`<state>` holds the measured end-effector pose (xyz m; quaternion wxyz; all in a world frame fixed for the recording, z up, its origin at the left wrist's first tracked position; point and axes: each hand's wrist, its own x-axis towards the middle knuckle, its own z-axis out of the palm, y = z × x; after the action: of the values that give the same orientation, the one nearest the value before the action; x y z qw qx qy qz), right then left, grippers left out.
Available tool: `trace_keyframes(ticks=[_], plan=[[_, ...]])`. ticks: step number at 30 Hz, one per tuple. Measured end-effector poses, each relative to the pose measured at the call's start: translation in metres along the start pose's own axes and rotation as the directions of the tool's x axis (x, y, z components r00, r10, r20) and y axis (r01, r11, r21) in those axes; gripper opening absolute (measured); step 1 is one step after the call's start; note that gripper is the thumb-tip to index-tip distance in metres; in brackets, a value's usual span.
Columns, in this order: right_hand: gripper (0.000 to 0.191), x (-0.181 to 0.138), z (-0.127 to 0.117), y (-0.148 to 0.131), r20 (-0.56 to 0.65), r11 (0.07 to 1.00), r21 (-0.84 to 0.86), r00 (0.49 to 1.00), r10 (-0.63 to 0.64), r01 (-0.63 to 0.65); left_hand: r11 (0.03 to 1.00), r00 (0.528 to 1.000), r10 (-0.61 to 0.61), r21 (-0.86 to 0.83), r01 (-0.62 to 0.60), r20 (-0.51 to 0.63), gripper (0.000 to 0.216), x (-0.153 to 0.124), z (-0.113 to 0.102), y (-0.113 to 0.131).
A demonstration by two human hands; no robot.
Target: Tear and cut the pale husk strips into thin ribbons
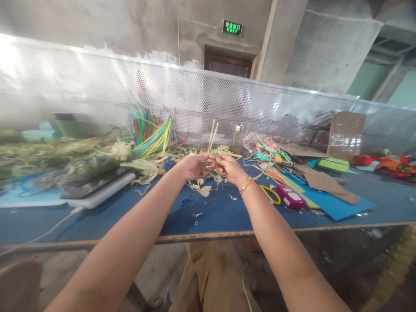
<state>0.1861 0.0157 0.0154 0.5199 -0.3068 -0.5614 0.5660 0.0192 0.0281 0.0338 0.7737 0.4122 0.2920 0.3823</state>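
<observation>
Two thin pale-green stems (212, 135) stand up between my hands, over the middle of the table. My left hand (194, 167) is closed around their lower part, thumb on top. My right hand (231, 169), with a gold chain bracelet (245, 185) at the wrist, meets it with thumb and fingers pinched together. What lies in that pinch is too small and blurred to make out. Below and behind the hands are pale dried husks (146, 170) and small scraps (204, 190).
The blue tabletop (208, 219) bears colourful pipe cleaners (152, 130), a glass bottle (238, 138), yellow scissor handles (270, 195), a purple box (290, 197), blue paper (338, 206) and cardboard (328, 180). At left, a white device (102, 193) trails a cable. A perforated metal panel (182, 91) runs behind.
</observation>
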Motion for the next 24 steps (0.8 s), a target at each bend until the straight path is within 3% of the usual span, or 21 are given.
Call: trace_keyframes(ticks=[2, 4, 8, 11, 19, 24], plan=[[0.019, -0.001, 0.001, 0.001, 0.042, 0.999, -0.04, 0.999, 0.008, -0.007, 0.999, 0.999, -0.029, -0.025, 0.03, 0.045, 0.005, 0.0, 0.001, 0.0], [0.019, -0.001, 0.001, 0.002, 0.074, 0.998, -0.061, 0.997, 0.012, -0.007, 0.996, 0.999, 0.021, -0.092, -0.017, 0.043, 0.011, 0.0, 0.002, -0.001], [0.015, -0.002, -0.001, 0.003, 0.111, 0.998, -0.057, 0.994, 0.023, -0.017, 0.925, 0.978, 0.197, -0.317, -0.21, -0.072, 0.017, 0.003, 0.001, 0.004], [0.011, -0.003, -0.001, 0.0, 0.109, 1.0, -0.005, 0.994, 0.005, -0.004, 0.859, 0.947, 0.264, -0.403, -0.317, -0.183, 0.017, 0.005, -0.003, 0.01], [0.021, -0.014, -0.009, -0.024, 0.122, 0.989, 0.029, 0.982, -0.145, 0.143, 0.799, 0.851, 0.29, -0.378, -0.467, -0.438, 0.02, 0.015, -0.033, 0.022], [0.021, -0.008, -0.012, -0.017, 0.054, 0.936, -0.264, 0.973, -0.225, 0.231, 0.788, 0.806, 0.302, -0.343, -0.512, -0.51, 0.024, 0.012, -0.037, 0.028]])
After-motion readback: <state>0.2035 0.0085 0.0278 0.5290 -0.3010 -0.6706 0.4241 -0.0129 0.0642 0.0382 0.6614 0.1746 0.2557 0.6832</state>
